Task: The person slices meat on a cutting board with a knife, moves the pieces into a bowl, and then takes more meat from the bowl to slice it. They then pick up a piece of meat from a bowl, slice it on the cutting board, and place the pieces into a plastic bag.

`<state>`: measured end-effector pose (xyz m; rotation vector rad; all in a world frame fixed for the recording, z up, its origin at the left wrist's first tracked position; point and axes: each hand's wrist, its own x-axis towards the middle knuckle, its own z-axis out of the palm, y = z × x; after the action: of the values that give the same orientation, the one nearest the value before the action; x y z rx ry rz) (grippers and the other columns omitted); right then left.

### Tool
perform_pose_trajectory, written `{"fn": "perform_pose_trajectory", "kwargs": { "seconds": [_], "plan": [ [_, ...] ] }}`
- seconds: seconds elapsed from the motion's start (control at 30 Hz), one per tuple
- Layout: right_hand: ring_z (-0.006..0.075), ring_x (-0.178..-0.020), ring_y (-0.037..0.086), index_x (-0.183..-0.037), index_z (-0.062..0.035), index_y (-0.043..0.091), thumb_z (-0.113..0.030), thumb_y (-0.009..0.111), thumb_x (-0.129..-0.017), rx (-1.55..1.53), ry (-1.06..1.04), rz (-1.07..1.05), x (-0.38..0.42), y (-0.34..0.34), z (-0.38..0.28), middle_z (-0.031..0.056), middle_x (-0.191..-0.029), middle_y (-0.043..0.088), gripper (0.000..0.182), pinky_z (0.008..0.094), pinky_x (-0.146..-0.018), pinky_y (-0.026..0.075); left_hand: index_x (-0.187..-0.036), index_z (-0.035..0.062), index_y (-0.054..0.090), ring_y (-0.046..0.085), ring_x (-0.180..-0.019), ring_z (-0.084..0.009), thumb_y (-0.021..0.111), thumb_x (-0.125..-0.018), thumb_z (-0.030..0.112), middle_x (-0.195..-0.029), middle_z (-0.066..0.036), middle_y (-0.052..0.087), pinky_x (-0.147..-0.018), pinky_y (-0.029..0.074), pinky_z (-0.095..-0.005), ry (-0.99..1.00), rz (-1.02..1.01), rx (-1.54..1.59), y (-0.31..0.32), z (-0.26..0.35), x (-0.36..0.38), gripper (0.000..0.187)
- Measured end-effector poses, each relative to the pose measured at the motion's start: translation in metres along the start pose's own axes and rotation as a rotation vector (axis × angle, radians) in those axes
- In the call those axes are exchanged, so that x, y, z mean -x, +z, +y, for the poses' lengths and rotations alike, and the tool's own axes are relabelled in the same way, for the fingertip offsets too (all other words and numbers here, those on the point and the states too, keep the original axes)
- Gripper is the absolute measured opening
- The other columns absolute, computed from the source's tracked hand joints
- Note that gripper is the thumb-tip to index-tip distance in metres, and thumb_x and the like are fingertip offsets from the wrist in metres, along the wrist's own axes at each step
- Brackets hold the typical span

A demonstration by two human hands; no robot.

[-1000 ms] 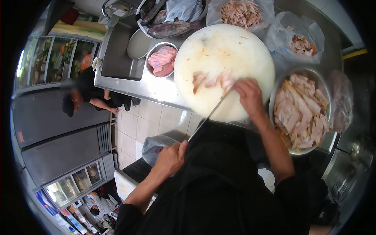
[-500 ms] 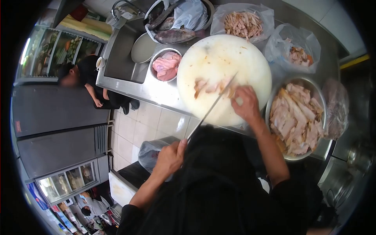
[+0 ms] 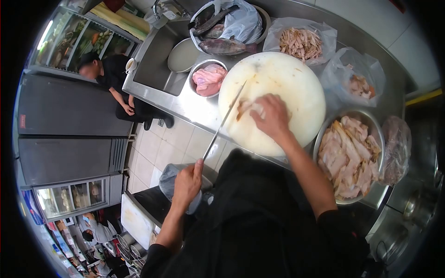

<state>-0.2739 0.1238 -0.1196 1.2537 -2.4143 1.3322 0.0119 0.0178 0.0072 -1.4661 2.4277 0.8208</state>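
My left hand point(image 3: 187, 184) grips the handle of a long knife point(image 3: 223, 124). The blade points up and away, its tip over the left part of a round white chopping board point(image 3: 296, 88). On the board, my right hand point(image 3: 272, 116) is closed over pale, brown-edged cooked meat point(image 3: 244, 110), fingers and thumb curled around it. Part of that meat is hidden under the hand. The knife blade lies to the left of the meat, apart from it. Small scraps are scattered on the board's far side.
Around the board stand a metal bowl of meat slabs point(image 3: 350, 157), a bag of meat strips point(image 3: 300, 44), another bag with meat pieces point(image 3: 359, 85), a bowl of raw pink meat point(image 3: 208, 79) and bagged fish point(image 3: 225, 47). A sink point(image 3: 153, 60) lies left. A person point(image 3: 116, 78) sits beside the fridges.
The knife has moved left, away from the meat. My right hand has moved left from beside the pieces to over them. The view has shifted slightly.
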Motion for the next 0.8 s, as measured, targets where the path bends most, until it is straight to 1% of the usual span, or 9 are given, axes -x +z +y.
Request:
{"fn": "perform_pose_trajectory", "kwargs": {
  "seconds": [0.1, 0.17, 0.23, 0.4, 0.5, 0.6, 0.7, 0.73, 0.8],
  "plan": [
    [0.0316, -0.103, 0.058, -0.094, -0.0077, 0.071, -0.027, 0.075, -0.079, 0.043, 0.074, -0.09, -0.012, 0.034, -0.012, 0.0107, -0.104, 0.065, 0.025, 0.0468, -0.085, 0.049, -0.083, -0.007, 0.067, 0.063, -0.088, -0.0547, 0.043, -0.106, 0.054, -0.082, -0.036, 0.065, -0.079, 0.049, -0.0555, -0.058, 0.01, 0.004, 0.004, -0.01, -0.009, 0.07],
    [0.0322, -0.106, 0.059, -0.097, -0.0068, 0.07, -0.028, 0.074, -0.078, 0.129, 0.144, -0.159, -0.018, 0.049, -0.016, 0.0112, -0.105, 0.065, 0.029, 0.0469, -0.086, 0.049, -0.082, -0.0076, 0.065, 0.063, -0.086, -0.0553, 0.045, -0.106, 0.055, -0.082, -0.036, 0.064, -0.079, 0.049, -0.0562, -0.012, 0.039, -0.041, 0.003, -0.013, -0.015, 0.07],
    [0.0332, -0.108, 0.059, -0.1, -0.0079, 0.068, -0.022, 0.073, -0.074, 0.106, 0.241, -0.277, -0.021, 0.05, -0.019, 0.0111, -0.108, 0.067, 0.029, 0.0493, -0.088, 0.047, -0.081, -0.0077, 0.064, 0.063, -0.085, -0.0558, 0.047, -0.105, 0.056, -0.081, -0.036, 0.064, -0.078, 0.049, -0.0567, 0.027, 0.054, -0.052, -0.001, -0.018, -0.022, 0.07],
    [0.0324, -0.109, 0.06, -0.099, -0.0106, 0.067, -0.015, 0.073, -0.071, 0.105, 0.313, -0.521, -0.016, 0.027, -0.017, 0.0101, -0.107, 0.069, 0.029, 0.0504, -0.092, 0.045, -0.085, -0.0059, 0.062, 0.064, -0.08, -0.0554, 0.052, -0.101, 0.06, -0.079, -0.035, 0.065, -0.075, 0.05, -0.057, 0.096, 0.072, -0.051, -0.008, -0.035, -0.041, 0.069],
    [0.0336, -0.109, 0.061, -0.106, -0.0111, 0.068, -0.016, 0.079, -0.065, 0.336, 0.359, -0.739, -0.01, -0.002, -0.025, 0.0116, -0.11, 0.07, 0.043, 0.0465, -0.095, 0.046, -0.087, -0.0043, 0.062, 0.067, -0.078, -0.052, 0.056, -0.098, 0.063, -0.077, -0.032, 0.067, -0.074, 0.052, -0.0561, 0.124, 0.097, -0.093, -0.01, -0.045, -0.055, 0.068],
    [0.0353, -0.115, 0.06, -0.115, -0.0106, 0.068, -0.017, 0.082, -0.069, 0.309, 0.349, -0.645, -0.007, -0.023, -0.029, 0.0143, -0.119, 0.068, 0.048, 0.0469, -0.101, 0.045, -0.085, -0.0027, 0.062, 0.068, -0.073, -0.0474, 0.064, -0.093, 0.063, -0.075, -0.028, 0.068, -0.07, 0.054, -0.0532, 0.228, 0.172, -0.108, -0.005, -0.06, -0.07, 0.066],
    [0.0355, -0.119, 0.059, -0.124, -0.0083, 0.068, -0.017, 0.08, -0.077, 0.13, 0.145, -0.135, -0.018, -0.016, -0.039, 0.0156, -0.122, 0.067, 0.049, 0.0467, -0.106, 0.041, -0.081, -0.0009, 0.059, 0.069, -0.067, -0.0432, 0.072, -0.09, 0.058, -0.072, -0.025, 0.067, -0.063, 0.055, -0.0482, 0.372, 0.232, -0.079, 0.0, -0.072, -0.085, 0.061],
    [0.0356, -0.123, 0.057, -0.127, -0.0067, 0.066, -0.017, 0.078, -0.083, 0.134, 0.101, -0.176, -0.027, -0.019, -0.046, 0.0157, -0.126, 0.066, 0.046, 0.0483, -0.107, 0.041, -0.079, -0.0005, 0.059, 0.068, -0.064, -0.0417, 0.075, -0.088, 0.057, -0.07, -0.024, 0.066, -0.061, 0.054, -0.047, 0.411, 0.244, -0.064, 0.001, -0.075, -0.09, 0.06],
    [0.0345, -0.119, 0.059, -0.122, -0.0068, 0.068, -0.016, 0.077, -0.084, 0.134, -0.003, -0.274, -0.04, -0.017, -0.045, 0.0147, -0.123, 0.067, 0.04, 0.0462, -0.103, 0.044, -0.076, 0.0002, 0.057, 0.066, -0.057, -0.0385, 0.08, -0.085, 0.053, -0.066, -0.022, 0.065, -0.058, 0.054, -0.0446, 0.493, 0.266, -0.037, 0.0, -0.08, -0.099, 0.059]
  ]
}}
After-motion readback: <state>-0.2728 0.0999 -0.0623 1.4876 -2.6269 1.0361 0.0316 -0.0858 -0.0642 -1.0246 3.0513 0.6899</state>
